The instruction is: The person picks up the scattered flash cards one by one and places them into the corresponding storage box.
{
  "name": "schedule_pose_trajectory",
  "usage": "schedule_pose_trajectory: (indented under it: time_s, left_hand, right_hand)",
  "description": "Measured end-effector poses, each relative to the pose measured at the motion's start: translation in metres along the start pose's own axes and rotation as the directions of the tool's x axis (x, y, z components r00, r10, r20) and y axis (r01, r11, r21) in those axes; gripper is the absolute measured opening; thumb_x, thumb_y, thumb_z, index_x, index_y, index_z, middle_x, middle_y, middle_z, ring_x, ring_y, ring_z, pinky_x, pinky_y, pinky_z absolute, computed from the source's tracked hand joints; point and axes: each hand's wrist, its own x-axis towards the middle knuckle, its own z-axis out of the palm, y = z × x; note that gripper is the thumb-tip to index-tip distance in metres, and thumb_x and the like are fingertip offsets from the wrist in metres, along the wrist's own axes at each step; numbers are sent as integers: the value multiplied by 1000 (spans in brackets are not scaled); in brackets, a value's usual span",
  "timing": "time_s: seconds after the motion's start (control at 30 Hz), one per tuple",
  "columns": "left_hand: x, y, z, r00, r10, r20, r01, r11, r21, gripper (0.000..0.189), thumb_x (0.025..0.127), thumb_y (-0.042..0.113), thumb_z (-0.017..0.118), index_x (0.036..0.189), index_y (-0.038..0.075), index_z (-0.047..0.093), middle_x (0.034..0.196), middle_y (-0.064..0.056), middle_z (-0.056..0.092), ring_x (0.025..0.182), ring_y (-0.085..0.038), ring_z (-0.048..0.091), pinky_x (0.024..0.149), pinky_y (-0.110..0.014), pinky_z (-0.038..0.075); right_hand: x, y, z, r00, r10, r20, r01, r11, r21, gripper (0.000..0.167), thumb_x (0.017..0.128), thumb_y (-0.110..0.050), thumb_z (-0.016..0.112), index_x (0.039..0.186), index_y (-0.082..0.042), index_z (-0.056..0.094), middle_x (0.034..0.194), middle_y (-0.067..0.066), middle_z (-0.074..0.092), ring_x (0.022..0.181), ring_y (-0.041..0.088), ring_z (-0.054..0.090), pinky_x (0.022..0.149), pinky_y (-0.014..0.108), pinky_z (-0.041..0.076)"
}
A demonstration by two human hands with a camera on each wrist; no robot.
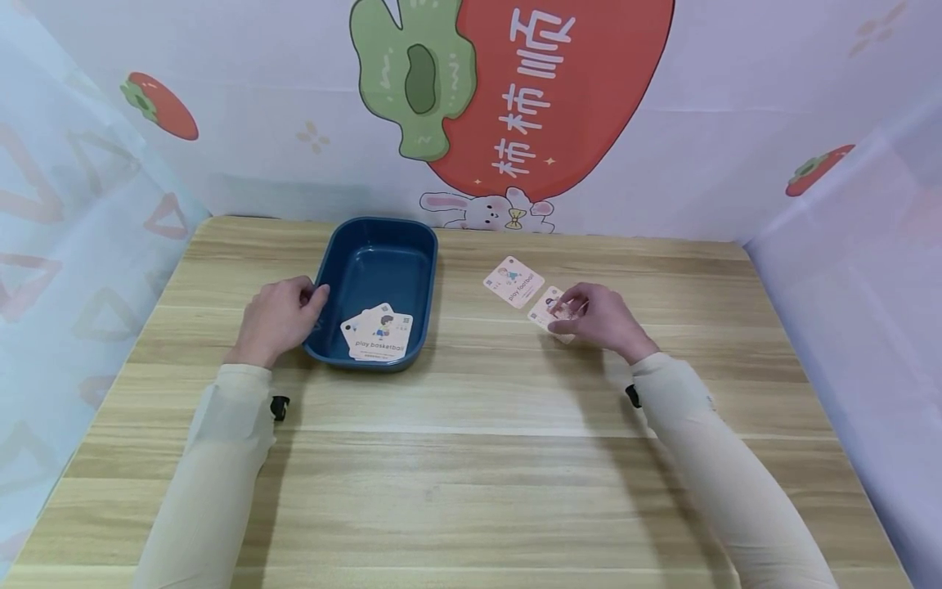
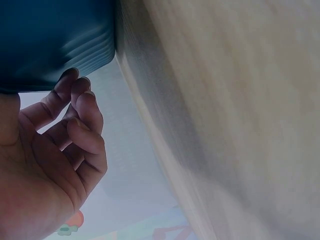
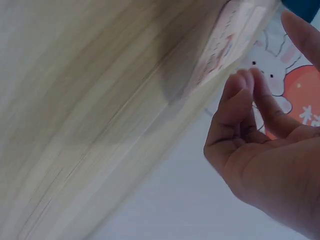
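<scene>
A person's right hand [image 3: 265, 145] enters from the right edge, its fingers bent and tips bunched, with 1 separate digit reaching in above them. Just beside the fingertips, a pale pink printed card [image 3: 220, 45] lies on a wood-grain table [image 3: 90, 90] that slants across the left; its lettering is blurred. Behind are a white backdrop [image 3: 175, 190] with a cartoon rabbit [image 3: 267, 62] and a red shape [image 3: 299, 76], and 1 dark blue corner [image 3: 306, 7] at upper right.
</scene>
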Motion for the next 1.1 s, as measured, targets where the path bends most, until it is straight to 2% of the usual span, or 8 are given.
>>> schedule_pose_trajectory:
  time_s: [0.17,0.3,0.47,0.7,0.87,1.1]
  left_hand:
    - [0,0,0,1000,4,1,-4,1000,2,46,107,39,46,100,-2,65,74,-13,62,65,-28,56,53,-36,42]
    - [0,0,0,1000,4,1,-4,1000,5,47,107,39,46,101,-3,66,75,-13,62,65,-28,56,54,-36,42]
    - [-1,0,-1,1000,9,-5,-9,1000,6,47,107,40,46,98,-2,66,74,-12,62,65,-28,56,53,-36,41]
    - [-1,1,-1,1000,13,-4,-13,1000,8,46,107,39,46,97,-1,65,72,-11,61,65,-27,55,53,-36,41]
    - [0,1,0,1000,14,-3,-14,1000,8,46,108,39,45,96,-1,65,72,-11,61,65,-28,55,54,-36,41]
    - [1,2,-1,1000,19,-5,-19,1000,6,47,108,40,45,96,-1,65,73,-12,60,64,-28,55,53,-36,41]
  right_hand:
    - [4,13,-4,996,86,-11,-87,992,-92,77,77,-31,89,133,8,54,120,24,54,107,35,49,91,48,44]
    - [4,16,-3,993,115,-6,-115,983,-142,86,71,-38,92,133,9,55,117,24,51,106,35,45,87,47,43]
    - [3,17,1,994,107,-21,-109,979,-170,82,69,-37,94,127,8,58,113,21,53,106,34,44,88,46,41]
    - [2,16,2,994,108,-28,-111,981,-161,80,70,-33,94,126,11,58,116,23,52,107,35,44,94,48,41]
    - [4,17,2,990,138,-15,-139,981,-132,77,70,-33,94,124,9,59,116,23,49,106,35,44,91,47,42]
    - [4,17,-2,985,174,-17,-175,975,-139,83,70,-34,94,129,9,56,117,23,49,106,35,44,90,47,41]
